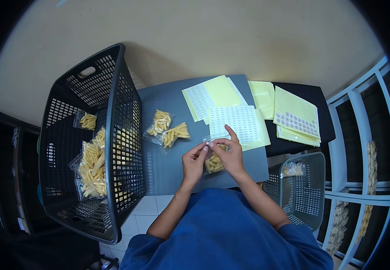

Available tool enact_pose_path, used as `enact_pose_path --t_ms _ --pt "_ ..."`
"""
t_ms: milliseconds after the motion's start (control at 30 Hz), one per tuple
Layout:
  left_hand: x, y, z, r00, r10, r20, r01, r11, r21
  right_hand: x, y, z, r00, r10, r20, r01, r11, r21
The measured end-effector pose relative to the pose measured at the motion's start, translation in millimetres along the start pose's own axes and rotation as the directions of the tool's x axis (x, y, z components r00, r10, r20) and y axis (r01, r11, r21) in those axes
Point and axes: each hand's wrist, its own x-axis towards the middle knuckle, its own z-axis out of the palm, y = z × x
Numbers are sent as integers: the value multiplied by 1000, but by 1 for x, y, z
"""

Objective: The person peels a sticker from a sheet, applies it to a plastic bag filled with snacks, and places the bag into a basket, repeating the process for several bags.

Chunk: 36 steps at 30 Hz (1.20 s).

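Observation:
A clear plastic bag of pale yellow stick snacks is held between my hands at the front of the grey table. My left hand pinches the upper part of the bag with thumb and fingertips. From the other side my right hand grips the bag too, its thumb against the plastic and its index finger raised. A tiny white piece, perhaps a label, shows between the thumbs. Just beyond the hands lies a white sheet of small printed labels. To the left, two more snack bags lie on the table.
A large dark basket with several snack bags stands at the left. Yellow-backed label sheets lie at the back, others on a black surface at the right. A grey basket holding a bag stands lower right.

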Motion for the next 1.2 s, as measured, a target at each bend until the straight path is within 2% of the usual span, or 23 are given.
enact_pose_path --t_ms 267,767,867,1067,1167,1200 --pt "0 -1 1 1000 -8 18 8 999 -39 3 1 2 1000 -1 3 1 1000 -7" --pt "2 -5 1 1000 28 -4 -28 1000 8 5 -2 7 998 -18 -57 15 999 -51" --pt "1 -4 -1 1000 -15 -11 14 1000 -21 5 3 10 997 0 -75 0 1000 -4" --pt "0 3 1 993 -122 2 118 963 -244 1 3 12 995 -20 -100 19 1000 -9" --pt "5 -5 -11 992 -129 6 129 985 -111 -1 1 16 990 -54 -130 50 998 -31" --pt "6 -4 -13 991 -132 17 133 983 -130 0 -2 17 989 -68 -133 63 997 -38"
